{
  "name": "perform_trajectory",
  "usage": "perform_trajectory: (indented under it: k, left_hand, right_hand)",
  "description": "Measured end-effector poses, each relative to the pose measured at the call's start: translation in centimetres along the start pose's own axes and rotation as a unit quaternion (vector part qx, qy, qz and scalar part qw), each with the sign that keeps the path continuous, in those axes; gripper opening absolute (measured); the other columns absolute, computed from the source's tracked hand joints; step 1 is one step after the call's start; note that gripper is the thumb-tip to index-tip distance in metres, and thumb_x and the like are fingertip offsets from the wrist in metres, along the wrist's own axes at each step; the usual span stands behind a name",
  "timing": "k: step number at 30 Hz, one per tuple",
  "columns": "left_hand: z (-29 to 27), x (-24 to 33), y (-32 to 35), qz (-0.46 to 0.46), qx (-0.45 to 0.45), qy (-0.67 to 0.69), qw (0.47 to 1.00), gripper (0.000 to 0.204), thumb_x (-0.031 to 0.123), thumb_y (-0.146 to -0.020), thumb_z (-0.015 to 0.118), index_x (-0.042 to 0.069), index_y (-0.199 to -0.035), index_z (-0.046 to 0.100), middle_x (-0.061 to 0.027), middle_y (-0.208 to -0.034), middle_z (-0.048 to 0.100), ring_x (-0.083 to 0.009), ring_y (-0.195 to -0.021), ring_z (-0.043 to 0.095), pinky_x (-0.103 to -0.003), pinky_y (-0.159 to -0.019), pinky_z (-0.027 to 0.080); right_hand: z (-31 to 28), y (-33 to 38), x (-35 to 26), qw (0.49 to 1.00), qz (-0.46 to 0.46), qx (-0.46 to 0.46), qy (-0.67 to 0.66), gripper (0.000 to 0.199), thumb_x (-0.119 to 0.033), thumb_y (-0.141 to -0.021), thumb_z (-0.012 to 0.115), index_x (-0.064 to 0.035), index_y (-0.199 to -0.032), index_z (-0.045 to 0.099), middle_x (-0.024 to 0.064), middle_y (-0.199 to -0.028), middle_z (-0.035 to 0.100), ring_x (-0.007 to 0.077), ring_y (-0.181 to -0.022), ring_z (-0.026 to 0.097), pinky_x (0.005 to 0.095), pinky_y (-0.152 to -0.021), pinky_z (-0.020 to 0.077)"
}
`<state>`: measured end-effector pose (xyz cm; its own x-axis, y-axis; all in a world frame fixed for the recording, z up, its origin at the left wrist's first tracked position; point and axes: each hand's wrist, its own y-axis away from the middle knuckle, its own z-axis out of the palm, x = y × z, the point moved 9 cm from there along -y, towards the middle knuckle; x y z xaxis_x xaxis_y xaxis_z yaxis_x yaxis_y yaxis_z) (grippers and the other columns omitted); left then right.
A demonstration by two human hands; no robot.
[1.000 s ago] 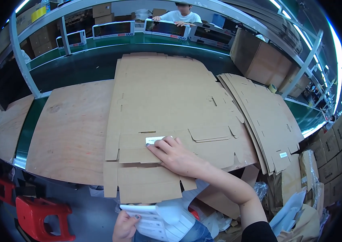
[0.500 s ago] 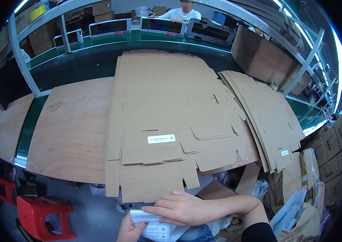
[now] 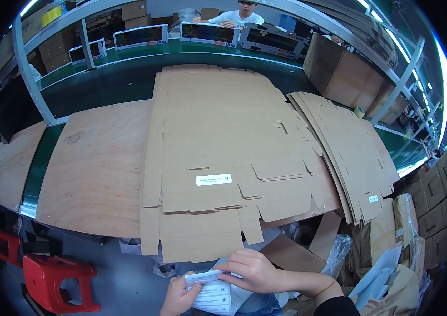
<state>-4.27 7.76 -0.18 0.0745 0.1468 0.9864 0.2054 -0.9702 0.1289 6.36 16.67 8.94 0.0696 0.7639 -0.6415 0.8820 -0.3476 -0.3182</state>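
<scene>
In my left hand (image 3: pixel 180 296), thumb on top, is a sheaf of white label sheets (image 3: pixel 214 300) with rows of printed stickers. My right hand (image 3: pixel 251 269) pinches the sheaf's upper right edge with curled fingertips; what exactly is between them is partly hidden. Both hands are low in the picture, just off the near edge of a stack of flat cardboard box blanks (image 3: pixel 210 126). The top blank bears a white label (image 3: pixel 213 179) on its near part.
Beside the blanks lies a wooden board (image 3: pixel 94 163); a second stack of blanks (image 3: pixel 344 147) leans at right. Red stools (image 3: pixel 57 284) stand lower left. Printed boxes (image 3: pixel 209 35) sit along the far green conveyor, where a person (image 3: pixel 236 18) stands. Cartons (image 3: pixel 434 210) are piled right.
My right hand has shifted right, from lying across the sheets to pinching their upper edge. My left hand has moved slightly right with the sheaf. The far printed boxes sit slightly further left.
</scene>
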Motion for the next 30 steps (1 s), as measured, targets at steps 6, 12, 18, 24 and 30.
perform_trajectory:
  k: [6, 12, 18, 24, 30]
  left_hand:
    - [0.5, 1.8, -0.1, 0.092, 0.020, -0.024, 0.995, 0.012, 0.004, -0.084, 0.058, -0.007, -0.085, 0.061, -0.0091, -0.069, 0.064, -0.0098, -0.053, 0.051, -0.019, -0.048, 0.040]
    - [0.9, 2.2, 0.4, 0.048, 0.018, -0.036, 0.998, 0.014, 0.001, -0.078, 0.063, -0.008, -0.089, 0.062, -0.0123, -0.073, 0.066, -0.0128, -0.055, 0.055, -0.022, -0.050, 0.044]
    - [1.6, 1.7, 0.9, -0.040, -0.016, -0.038, 0.998, 0.032, -0.003, -0.072, 0.069, -0.006, -0.102, 0.056, -0.0150, -0.086, 0.065, -0.0164, -0.067, 0.061, -0.025, -0.059, 0.050]
    - [1.6, 0.1, 1.1, -0.068, -0.009, 0.006, 0.998, 0.048, -0.004, -0.071, 0.070, -0.005, -0.113, 0.047, -0.0169, -0.099, 0.061, -0.0201, -0.081, 0.063, -0.026, -0.067, 0.052]
    - [1.8, -0.6, 1.3, -0.062, -0.016, 0.090, 0.994, 0.044, -0.004, -0.072, 0.069, -0.005, -0.110, 0.049, -0.0175, -0.097, 0.063, -0.0207, -0.081, 0.064, -0.026, -0.068, 0.052]
  right_hand:
    - [-1.3, 0.6, -1.4, 0.998, 0.013, 0.025, 0.053, 0.015, -0.008, -0.080, 0.068, -0.0018, -0.094, 0.066, 0.0058, -0.079, 0.060, 0.0148, -0.066, 0.054, 0.0252, -0.059, 0.0446]
    - [-2.1, 1.1, -1.2, 0.997, 0.044, 0.058, 0.015, 0.012, -0.006, -0.078, 0.069, -0.0017, -0.089, 0.065, 0.0064, -0.076, 0.061, 0.0145, -0.062, 0.054, 0.0235, -0.055, 0.0440]
    - [-2.3, 1.4, -0.2, 0.994, 0.091, 0.058, -0.029, 0.011, -0.006, -0.079, 0.069, -0.0019, -0.086, 0.062, 0.0068, -0.075, 0.062, 0.0156, -0.058, 0.055, 0.0239, -0.053, 0.0449]
    - [-2.5, 1.5, -0.7, 0.995, 0.071, 0.061, -0.039, 0.011, -0.005, -0.078, 0.069, -0.0018, -0.086, 0.062, 0.0066, -0.074, 0.063, 0.0156, -0.055, 0.055, 0.0239, -0.052, 0.0444]
    - [-2.6, 1.5, -0.9, 0.995, 0.049, 0.070, -0.046, 0.011, -0.004, -0.078, 0.069, -0.0019, -0.086, 0.062, 0.0067, -0.073, 0.064, 0.0154, -0.054, 0.054, 0.0242, -0.052, 0.0442]
